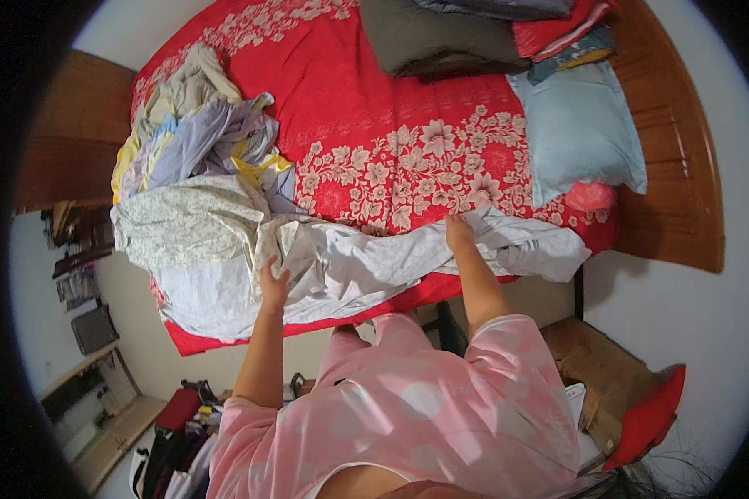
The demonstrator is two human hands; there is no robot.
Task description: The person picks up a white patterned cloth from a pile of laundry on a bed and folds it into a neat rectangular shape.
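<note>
A long white cloth (366, 262) lies crumpled along the near edge of the bed. My right hand (458, 233) is closed on its upper edge, right of the middle. Over the left part of the cloth, my left hand (274, 283) has its thumb and fingers apart, next to a fold of pale patterned fabric (195, 218). That fabric overlaps the white cloth and leans against a heap of lavender, yellow and beige clothes (195, 141). The right end of the white cloth is bunched up, and its exact shape cannot be made out.
A red bedspread (308, 91) with cream flowers covers the bed. At the far right are a dark folded blanket (441, 37) and a light blue pillow (582, 125) beside the wooden headboard (674, 141). A cardboard box (595, 366) stands on the floor at the right.
</note>
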